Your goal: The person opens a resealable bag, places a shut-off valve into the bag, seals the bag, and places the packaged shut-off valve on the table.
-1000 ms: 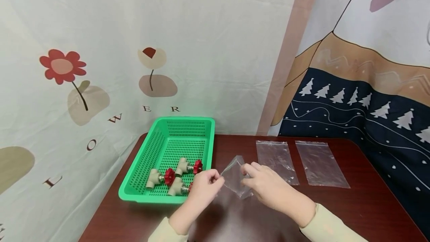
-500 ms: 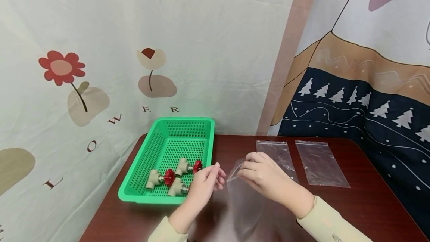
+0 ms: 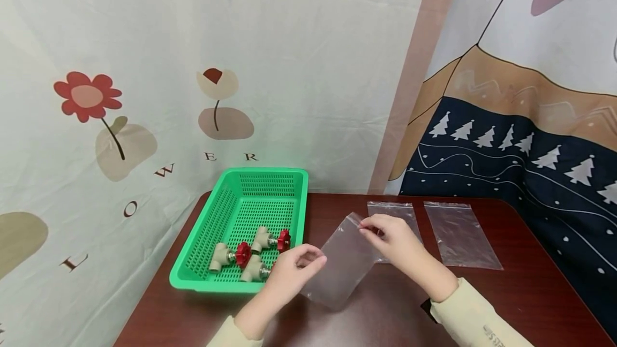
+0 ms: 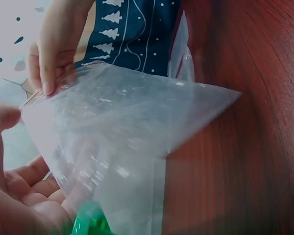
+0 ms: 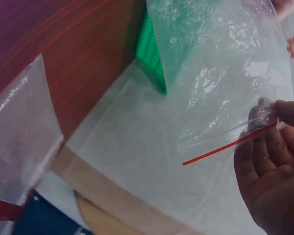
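A clear zip bag [image 3: 343, 264] hangs tilted between the two hands above the table. My right hand [image 3: 396, 241] pinches its zip-end corner between thumb and fingertips; the red zip line [image 5: 225, 148] shows in the right wrist view. Close to the bag's left side, my left hand [image 3: 293, 272] has its fingers loosely bent and its thumb apart from them. In the left wrist view the left thumb [image 4: 7, 116] is near a corner of the bag, with the other fingers partly behind the film. Whether the left hand touches the bag is unclear.
Left of the hands stands a green plastic basket [image 3: 193, 284] holding beige pipe valves [image 3: 222, 257] with red handwheels; the left hand hides part of one. Two flat zip bags [image 3: 464, 235] [image 3: 392, 209] lie at the back right of the dark red table [image 3: 525, 304]. Printed cloth hangs behind.
The left hand let go of the bag's edge and its fingers loosened. The right hand swung the bag down, then turned it so it now slants flat toward the left hand.
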Motion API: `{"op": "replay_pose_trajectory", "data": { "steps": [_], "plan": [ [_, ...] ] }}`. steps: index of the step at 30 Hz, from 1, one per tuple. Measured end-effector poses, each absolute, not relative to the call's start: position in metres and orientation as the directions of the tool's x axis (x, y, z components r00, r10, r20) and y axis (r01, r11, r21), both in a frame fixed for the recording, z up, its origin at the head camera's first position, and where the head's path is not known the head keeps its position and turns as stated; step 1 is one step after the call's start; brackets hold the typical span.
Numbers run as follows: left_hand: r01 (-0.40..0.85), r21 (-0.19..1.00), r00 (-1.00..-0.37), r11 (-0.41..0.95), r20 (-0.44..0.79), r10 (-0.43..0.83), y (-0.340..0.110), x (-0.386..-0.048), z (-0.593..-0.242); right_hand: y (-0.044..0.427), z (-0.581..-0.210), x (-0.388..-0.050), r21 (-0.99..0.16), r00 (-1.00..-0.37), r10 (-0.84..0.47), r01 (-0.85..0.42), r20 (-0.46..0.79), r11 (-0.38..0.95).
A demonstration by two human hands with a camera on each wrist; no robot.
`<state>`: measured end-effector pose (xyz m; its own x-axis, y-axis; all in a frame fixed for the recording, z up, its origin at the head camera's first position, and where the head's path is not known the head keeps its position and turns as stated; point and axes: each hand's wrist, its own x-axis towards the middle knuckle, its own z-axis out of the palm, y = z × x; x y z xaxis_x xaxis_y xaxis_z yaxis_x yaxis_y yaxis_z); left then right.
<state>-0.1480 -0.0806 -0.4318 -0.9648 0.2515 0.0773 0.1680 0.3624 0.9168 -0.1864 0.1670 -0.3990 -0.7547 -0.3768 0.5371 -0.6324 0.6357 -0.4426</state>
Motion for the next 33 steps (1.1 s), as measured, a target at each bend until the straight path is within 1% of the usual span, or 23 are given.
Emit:
{"op": "replay_pose_trajectory", "data": {
  "steps": [3,6,9,12,17,20,23,26,30,33],
  "plan": [
    [0.187,0.901,-0.965,0.391,0.093,0.247,-0.085,-0.148,-0.435,0.177,-0.4,-0.191,-0.586,-0.851,-0.282,-0.512,0.442,0.628],
    [0.196,0.894,-0.971,0.402,0.12,0.205,-0.09,-0.15,-0.436,0.186,-0.402,-0.195,-0.727,-0.92,-0.212,-0.391,0.33,0.564],
    [0.176,0.906,-0.982,0.385,0.133,0.135,-0.094,-0.153,-0.436,0.194,-0.403,-0.198,-0.842,-0.957,-0.188,-0.285,0.222,0.458],
    [0.138,0.944,-0.989,0.301,0.118,0.084,-0.098,-0.157,-0.436,0.199,-0.404,-0.199,-0.911,-0.969,-0.205,-0.204,0.137,0.357],
    [0.071,0.989,-0.997,0.128,0.068,0.025,-0.099,-0.162,-0.435,0.201,-0.405,-0.2,-0.964,-0.972,-0.229,-0.104,0.047,0.245],
    [0.044,0.995,-0.999,0.086,0.044,0.003,-0.099,-0.164,-0.436,0.202,-0.405,-0.2,-0.973,-0.972,-0.232,-0.095,0.045,0.211],
    [0.029,0.995,-0.999,0.099,0.027,0.022,-0.099,-0.164,-0.436,0.204,-0.404,-0.2,-0.967,-0.97,-0.227,-0.14,0.09,0.214],
    [0.045,0.991,-0.998,0.128,0.039,0.049,-0.1,-0.163,-0.437,0.206,-0.403,-0.201,-0.958,-0.965,-0.227,-0.185,0.135,0.218],
    [0.07,0.983,-0.996,0.169,0.059,0.071,-0.1,-0.162,-0.435,0.209,-0.404,-0.204,-0.953,-0.964,-0.22,-0.201,0.151,0.226],
    [0.096,0.972,-0.99,0.216,0.07,0.122,-0.1,-0.16,-0.433,0.211,-0.406,-0.205,-0.946,-0.966,-0.204,-0.209,0.16,0.248]
  ]
}}
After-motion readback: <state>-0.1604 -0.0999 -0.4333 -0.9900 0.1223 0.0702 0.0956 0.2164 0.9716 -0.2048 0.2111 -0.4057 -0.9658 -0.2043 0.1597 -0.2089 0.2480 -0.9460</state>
